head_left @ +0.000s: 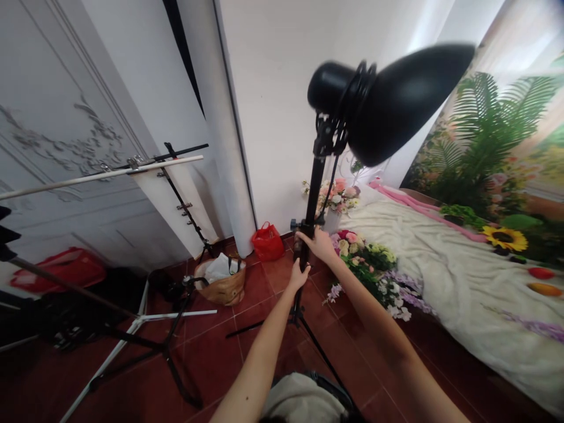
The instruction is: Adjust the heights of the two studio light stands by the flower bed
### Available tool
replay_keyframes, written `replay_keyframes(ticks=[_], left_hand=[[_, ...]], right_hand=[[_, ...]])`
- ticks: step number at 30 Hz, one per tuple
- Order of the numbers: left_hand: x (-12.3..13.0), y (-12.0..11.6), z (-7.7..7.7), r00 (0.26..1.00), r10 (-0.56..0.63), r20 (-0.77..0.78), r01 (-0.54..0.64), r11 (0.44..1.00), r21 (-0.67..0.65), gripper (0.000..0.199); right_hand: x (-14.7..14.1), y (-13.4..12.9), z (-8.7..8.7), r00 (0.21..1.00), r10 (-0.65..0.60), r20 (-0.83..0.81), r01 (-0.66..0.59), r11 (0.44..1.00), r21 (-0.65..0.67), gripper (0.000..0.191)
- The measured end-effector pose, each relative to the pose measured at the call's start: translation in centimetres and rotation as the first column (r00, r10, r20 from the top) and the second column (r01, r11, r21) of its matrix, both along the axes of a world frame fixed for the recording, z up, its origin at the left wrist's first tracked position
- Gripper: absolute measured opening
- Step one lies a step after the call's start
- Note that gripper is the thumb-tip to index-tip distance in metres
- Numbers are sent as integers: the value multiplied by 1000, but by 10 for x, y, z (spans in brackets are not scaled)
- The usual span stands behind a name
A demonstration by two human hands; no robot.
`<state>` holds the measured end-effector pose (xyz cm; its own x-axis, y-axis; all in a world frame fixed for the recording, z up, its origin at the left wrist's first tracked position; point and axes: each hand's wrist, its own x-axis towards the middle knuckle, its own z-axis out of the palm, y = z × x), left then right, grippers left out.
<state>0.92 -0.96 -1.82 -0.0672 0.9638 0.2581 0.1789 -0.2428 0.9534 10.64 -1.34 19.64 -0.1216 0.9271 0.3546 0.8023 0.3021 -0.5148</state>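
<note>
A black light stand point(314, 188) rises in front of me, slightly tilted, carrying a black studio lamp point(400, 97) with its cable coiled round the neck. My right hand point(318, 244) is closed round the pole just under a clamp with a knob point(298, 225). Lower on the same pole, my left hand point(300, 275) is wrapped round it too. The stand's legs point(317, 341) spread over the red tiled floor below my hands. Parts of the pole are hidden behind my fingers.
At right, a cream cloth point(440, 276) covers a platform with a sunflower point(504, 238); flowers point(374, 264) lie beside it. A red bag point(268, 241) and a basket point(227, 282) stand ahead. Left are tripod legs point(167, 352) and a white crossbar point(101, 175).
</note>
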Motion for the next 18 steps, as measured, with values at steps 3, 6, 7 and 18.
replay_keyframes(ticks=[3,6,7,18], left_hand=[[2,-2,5,999,48,8,-48,999,-21,16],[5,-4,13,993,108,35,-105,991,-78,26],[6,-4,16,992,124,34,-120,988,-97,30],[15,4,21,971,231,62,-210,947,-243,36]], right_hand=[[0,1,43,1000,-11,9,10,996,93,58],[-2,1,68,1000,9,4,-9,991,136,55],[-2,0,72,1000,10,-1,-10,990,141,54],[-3,-2,63,998,8,-64,-1,995,105,52]])
